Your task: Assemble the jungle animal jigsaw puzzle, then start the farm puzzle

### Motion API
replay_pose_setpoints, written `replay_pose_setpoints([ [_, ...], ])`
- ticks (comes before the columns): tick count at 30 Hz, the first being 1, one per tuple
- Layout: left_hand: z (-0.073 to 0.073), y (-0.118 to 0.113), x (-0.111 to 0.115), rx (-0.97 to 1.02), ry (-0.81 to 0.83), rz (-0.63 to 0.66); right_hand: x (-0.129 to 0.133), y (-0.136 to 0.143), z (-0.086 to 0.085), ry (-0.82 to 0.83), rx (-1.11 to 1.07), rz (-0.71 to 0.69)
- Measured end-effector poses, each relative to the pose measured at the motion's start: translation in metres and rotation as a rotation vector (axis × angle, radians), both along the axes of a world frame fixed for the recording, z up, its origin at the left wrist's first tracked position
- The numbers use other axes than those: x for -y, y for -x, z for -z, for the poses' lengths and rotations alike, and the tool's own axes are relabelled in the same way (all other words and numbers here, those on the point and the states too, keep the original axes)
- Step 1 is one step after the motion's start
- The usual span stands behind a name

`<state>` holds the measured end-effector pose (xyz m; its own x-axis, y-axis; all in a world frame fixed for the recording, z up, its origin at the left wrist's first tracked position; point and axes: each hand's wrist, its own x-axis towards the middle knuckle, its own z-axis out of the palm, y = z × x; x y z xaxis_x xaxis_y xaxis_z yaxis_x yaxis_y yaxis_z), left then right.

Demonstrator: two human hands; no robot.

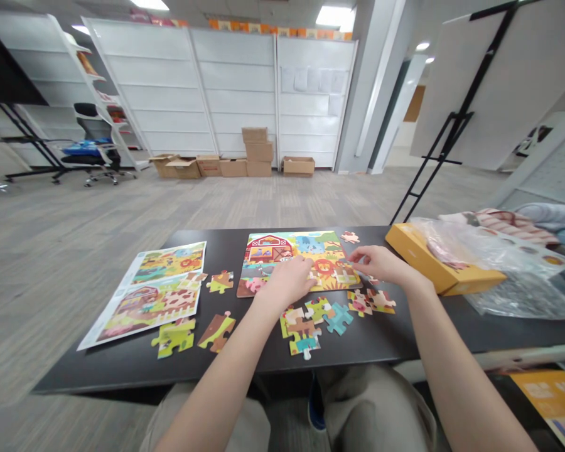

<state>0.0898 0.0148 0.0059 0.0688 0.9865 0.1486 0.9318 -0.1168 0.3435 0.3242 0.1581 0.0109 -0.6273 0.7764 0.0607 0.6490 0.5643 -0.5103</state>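
A farm-animal jigsaw board (268,240) lies on the black table, with a red barn, a blue elephant and a lion showing. My left hand (289,280) rests across its middle, fingers extended and covering part of the picture. At the board's right edge, my right hand (379,262) has its fingertips drawn together; whatever may be between them is too small to make out. Loose puzzle pieces lie around the board: a cluster (301,326) in front, a teal piece (338,318), a pair (371,302) below my right hand, and a pale piece (349,237) at the far corner.
Left of the board lies a printed picture sheet (144,295), with more loose pieces such as a green one (174,337) near it. A yellow box (419,257) and clear plastic bags (522,295) occupy the right side. Cardboard boxes (258,154) stand against the far shelves.
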Motion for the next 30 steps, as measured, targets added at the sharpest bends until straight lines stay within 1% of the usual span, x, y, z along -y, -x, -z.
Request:
replay_pose_setpoints([
  [3,-0.005,-0.002,-0.002,0.02,0.021,0.06,0.01,0.0,-0.003,0.02,0.019,0.029],
  [7,0.0,-0.008,-0.007,0.032,0.01,0.065,0.023,0.005,-0.003,0.039,-0.031,0.067],
  [10,0.007,-0.008,-0.009,-0.007,-0.016,0.094,0.028,0.011,0.002,0.135,-0.081,0.024],
  [12,0.009,-0.005,-0.009,-0.014,-0.021,0.128,0.03,0.012,0.005,0.227,-0.048,0.02],
  [14,0.011,-0.003,-0.01,0.007,-0.012,0.147,0.03,0.011,0.007,0.255,-0.012,0.039],
  [19,0.017,-0.005,-0.011,0.025,-0.034,0.189,0.031,0.009,0.014,0.102,-0.011,-0.016],
  [23,0.021,-0.007,-0.014,0.003,-0.055,0.226,0.035,0.01,0.016,0.067,0.022,-0.017],
  [27,0.02,-0.006,-0.014,-0.006,-0.048,0.217,0.04,0.011,0.016,0.047,0.053,-0.003],
  [30,0.02,-0.006,-0.013,-0.012,-0.046,0.205,0.041,0.011,0.016,0.049,0.059,-0.045],
])
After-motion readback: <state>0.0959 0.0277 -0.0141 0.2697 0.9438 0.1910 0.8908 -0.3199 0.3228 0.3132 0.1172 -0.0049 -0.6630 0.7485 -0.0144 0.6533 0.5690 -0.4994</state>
